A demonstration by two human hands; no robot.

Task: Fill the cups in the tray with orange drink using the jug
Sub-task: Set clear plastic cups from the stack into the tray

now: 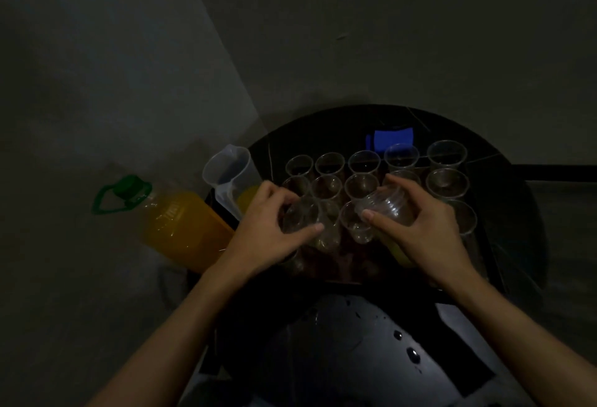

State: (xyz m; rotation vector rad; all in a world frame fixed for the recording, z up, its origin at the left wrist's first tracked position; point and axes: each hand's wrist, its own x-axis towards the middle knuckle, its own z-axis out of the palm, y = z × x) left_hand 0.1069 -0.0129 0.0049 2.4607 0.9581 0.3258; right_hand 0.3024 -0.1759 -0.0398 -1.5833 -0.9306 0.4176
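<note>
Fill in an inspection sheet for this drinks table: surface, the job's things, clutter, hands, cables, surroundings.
Surface: round black table carrying a dark tray.
Job's things: clear plastic cups in rows on the tray, the back ones look empty; clear jug at the tray's left with a little orange drink; large orange-drink bottle, green cap on, left of the jug.
Clutter: blue object behind the cups, too dim to identify.
Hands: left hand grips a clear cup; right hand grips a tilted cup.
Cables: nothing seen.
Surroundings: plain wall; very dim light.
</note>
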